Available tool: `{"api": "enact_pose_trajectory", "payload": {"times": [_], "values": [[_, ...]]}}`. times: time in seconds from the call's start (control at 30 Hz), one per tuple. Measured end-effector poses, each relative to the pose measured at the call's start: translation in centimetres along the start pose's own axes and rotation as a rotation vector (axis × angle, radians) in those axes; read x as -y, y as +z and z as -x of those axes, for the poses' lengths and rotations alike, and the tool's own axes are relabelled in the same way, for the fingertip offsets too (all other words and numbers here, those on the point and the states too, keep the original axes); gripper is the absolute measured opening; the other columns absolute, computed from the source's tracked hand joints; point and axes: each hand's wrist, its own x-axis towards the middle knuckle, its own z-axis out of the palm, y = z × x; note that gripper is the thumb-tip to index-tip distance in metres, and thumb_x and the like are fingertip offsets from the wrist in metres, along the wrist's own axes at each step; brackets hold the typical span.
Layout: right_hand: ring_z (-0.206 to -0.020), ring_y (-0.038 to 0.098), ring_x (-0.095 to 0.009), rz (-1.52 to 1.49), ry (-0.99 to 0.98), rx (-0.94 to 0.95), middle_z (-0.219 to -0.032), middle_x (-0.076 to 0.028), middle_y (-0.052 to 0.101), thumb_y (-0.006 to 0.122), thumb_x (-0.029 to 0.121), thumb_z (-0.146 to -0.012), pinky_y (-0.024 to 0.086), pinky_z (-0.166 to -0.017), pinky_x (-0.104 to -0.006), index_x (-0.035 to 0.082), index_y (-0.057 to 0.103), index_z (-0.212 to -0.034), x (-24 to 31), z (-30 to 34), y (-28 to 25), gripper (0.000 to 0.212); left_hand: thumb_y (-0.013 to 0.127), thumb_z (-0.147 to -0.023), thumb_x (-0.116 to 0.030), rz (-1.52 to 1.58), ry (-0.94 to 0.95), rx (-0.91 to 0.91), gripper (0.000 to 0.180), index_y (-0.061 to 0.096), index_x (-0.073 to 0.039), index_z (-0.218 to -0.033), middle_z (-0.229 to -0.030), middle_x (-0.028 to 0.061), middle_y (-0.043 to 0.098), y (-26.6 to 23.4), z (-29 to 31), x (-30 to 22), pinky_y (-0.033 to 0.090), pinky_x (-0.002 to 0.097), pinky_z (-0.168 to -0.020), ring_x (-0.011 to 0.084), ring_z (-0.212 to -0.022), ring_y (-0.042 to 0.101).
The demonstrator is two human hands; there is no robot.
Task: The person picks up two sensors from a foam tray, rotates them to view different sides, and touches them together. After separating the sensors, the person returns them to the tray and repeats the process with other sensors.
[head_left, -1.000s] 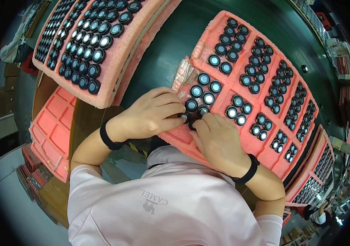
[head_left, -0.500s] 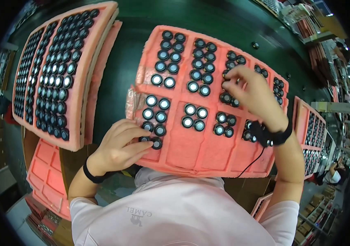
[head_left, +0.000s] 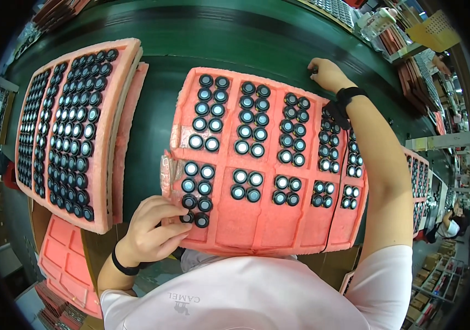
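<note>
In front of me lies a pink foam tray [head_left: 240, 225], its compartments holding rows of small black round parts with shiny silvery centres. My left hand [head_left: 155, 228] is at the tray's near left corner, thumb and fingers closed about one black round part [head_left: 188, 216] that sits in the lowest row there. My right hand [head_left: 331, 76] reaches past the tray's far right edge over the green work surface. Its fingers are pinched on another small black round part [head_left: 314, 70], mostly covered by the fingertips. Both wrists wear black bands; a thin cord runs from the right one across the tray.
Stacked pink trays [head_left: 103, 181] filled with similar parts stand on the left of the green belt-like surface [head_left: 191, 33]. An unfilled pink tray [head_left: 67, 253] lies lower left. Another filled tray [head_left: 421, 190] is at the right, with shelves and a person farther off.
My right hand has moved from the tray's middle compartments to beyond its far edge, now pinching a black round part. My left hand stays at the same corner. The view has shifted.
</note>
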Motion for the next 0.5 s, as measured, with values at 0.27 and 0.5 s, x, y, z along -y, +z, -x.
{"api": "enact_pose_trajectory", "payload": {"times": [0.27,0.5], "values": [[-0.091,0.064,-0.030,0.024,0.137,-0.110,-0.096,-0.017,0.067,0.071,0.018,-0.077,0.050,-0.082,-0.0375,0.001,0.063,-0.103,-6.9,3.5,-5.7,0.033,0.075,-0.061,-0.001,0.013,-0.017,-0.023,0.027,0.069,-0.007,-0.086,-0.106,0.0102,0.063,-0.1,-0.5,0.7,0.048,0.0416,-0.075,0.0304,-0.086,0.060],[-0.082,0.063,-0.023,0.033,0.434,0.020,-0.087,-0.014,0.066,0.070,0.014,-0.077,0.050,-0.075,-0.0331,-0.004,0.062,-0.098,-10.3,8.6,-5.6,0.028,0.076,-0.061,-0.001,0.030,-0.004,-0.002,0.028,0.069,-0.007,-0.087,-0.106,0.0098,0.063,0.7,-1.5,1.0,0.048,0.0409,-0.074,0.0302,-0.086,0.061]]}}
